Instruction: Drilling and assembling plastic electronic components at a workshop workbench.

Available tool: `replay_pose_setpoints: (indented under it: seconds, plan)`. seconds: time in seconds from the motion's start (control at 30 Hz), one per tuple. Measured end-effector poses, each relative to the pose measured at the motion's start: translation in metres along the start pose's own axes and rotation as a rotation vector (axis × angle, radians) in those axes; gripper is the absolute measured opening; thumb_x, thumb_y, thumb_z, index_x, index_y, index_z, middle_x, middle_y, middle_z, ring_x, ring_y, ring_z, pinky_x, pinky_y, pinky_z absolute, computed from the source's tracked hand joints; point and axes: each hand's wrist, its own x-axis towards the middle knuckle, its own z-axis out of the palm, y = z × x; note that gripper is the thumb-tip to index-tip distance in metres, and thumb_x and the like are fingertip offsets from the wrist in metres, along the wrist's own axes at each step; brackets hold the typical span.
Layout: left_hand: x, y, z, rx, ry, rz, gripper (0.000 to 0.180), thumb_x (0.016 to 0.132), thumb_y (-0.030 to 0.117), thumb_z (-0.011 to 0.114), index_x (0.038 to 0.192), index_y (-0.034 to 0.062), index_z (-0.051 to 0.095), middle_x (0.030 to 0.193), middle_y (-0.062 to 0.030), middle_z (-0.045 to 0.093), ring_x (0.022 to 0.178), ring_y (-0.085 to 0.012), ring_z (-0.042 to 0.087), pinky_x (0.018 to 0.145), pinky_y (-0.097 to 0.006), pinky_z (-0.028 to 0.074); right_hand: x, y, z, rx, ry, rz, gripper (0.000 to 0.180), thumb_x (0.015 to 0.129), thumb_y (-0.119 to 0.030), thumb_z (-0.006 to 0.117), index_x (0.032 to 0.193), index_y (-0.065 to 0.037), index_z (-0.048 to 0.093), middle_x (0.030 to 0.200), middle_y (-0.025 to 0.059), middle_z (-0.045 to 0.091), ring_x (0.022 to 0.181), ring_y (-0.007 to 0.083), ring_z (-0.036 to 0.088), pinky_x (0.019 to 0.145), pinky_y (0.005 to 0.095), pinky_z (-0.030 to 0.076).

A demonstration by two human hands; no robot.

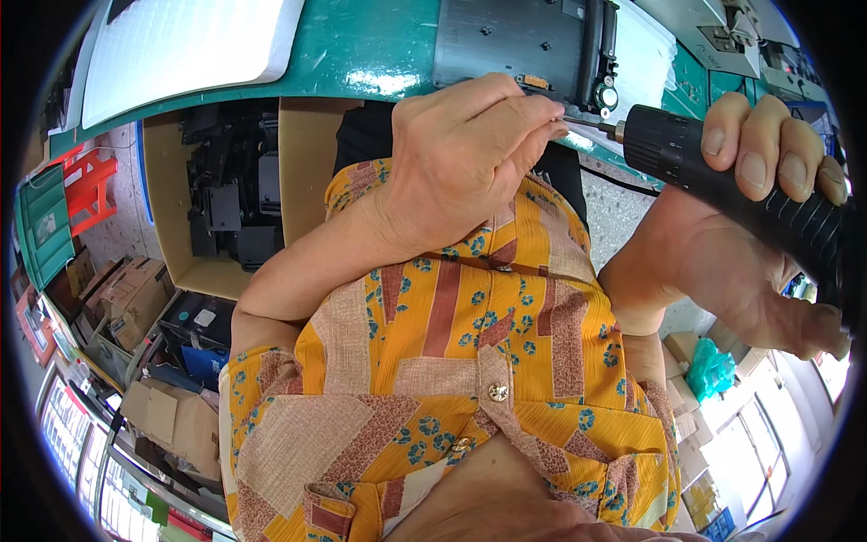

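My right hand (759,208) grips a black electric screwdriver (722,176) that lies roughly level, its metal bit (591,125) pointing left. My left hand (461,154) pinches the tip of that bit between thumb and fingers; whether a screw sits there is hidden by the fingertips. Just behind both hands, a grey metal unit (510,41) with black rollers and a small round part at its right end rests on the green workbench (370,45). My patterned orange shirt (452,361) fills the lower middle of the view.
A white foam pad (181,45) lies on the bench at the far left. Under the bench stands an open cardboard box of black parts (230,194). A red stool (90,185), a green crate (41,226) and several cartons (135,298) sit on the floor to the left.
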Motion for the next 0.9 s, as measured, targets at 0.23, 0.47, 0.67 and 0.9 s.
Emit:
replay_pose_setpoints:
  seconds: [0.23, 0.47, 0.67, 0.9]
  plan:
    - [0.000, -0.002, 0.001, -0.027, 0.013, 0.005, 0.021, 0.081, -0.003, 0.081, 0.101, 0.0000, 0.076, 0.081, -0.0088, 0.072, 0.066, -0.0170, 0.070, 0.056, -0.026, 0.052, 0.004, 0.002, -0.002, -0.014, -0.029, 0.001, 0.084, 0.066, -0.074, 0.079, 0.119, -0.010, 0.063, 0.104, 0.0035, 0.058, 0.088, 0.0192, 0.055, 0.079, 0.0367, 0.040]
    - [-0.001, -0.004, 0.002, -0.013, -0.009, 0.021, 0.023, 0.080, -0.005, 0.081, 0.102, -0.0004, 0.075, 0.082, -0.0100, 0.072, 0.069, -0.0199, 0.072, 0.058, -0.027, 0.054, -0.007, -0.016, -0.009, -0.026, -0.016, -0.018, 0.084, 0.067, -0.075, 0.078, 0.120, -0.011, 0.064, 0.104, 0.0038, 0.058, 0.087, 0.0194, 0.055, 0.078, 0.0370, 0.041]
    - [-0.001, -0.003, 0.003, -0.007, 0.001, 0.029, 0.024, 0.079, -0.004, 0.082, 0.102, 0.0009, 0.074, 0.079, -0.0096, 0.071, 0.066, -0.0208, 0.070, 0.057, -0.028, 0.053, -0.001, 0.002, 0.012, -0.033, -0.011, -0.039, 0.085, 0.068, -0.076, 0.077, 0.120, -0.011, 0.064, 0.104, 0.0040, 0.059, 0.087, 0.0195, 0.055, 0.078, 0.0373, 0.041]
    - [-0.001, -0.005, 0.005, 0.004, 0.026, 0.060, 0.026, 0.078, 0.000, 0.084, 0.102, 0.0011, 0.074, 0.078, -0.0085, 0.069, 0.065, -0.0202, 0.068, 0.056, -0.028, 0.052, -0.001, 0.004, 0.014, -0.051, 0.000, -0.061, 0.085, 0.068, -0.077, 0.076, 0.121, -0.011, 0.065, 0.103, 0.0042, 0.059, 0.086, 0.0196, 0.056, 0.077, 0.0376, 0.042]
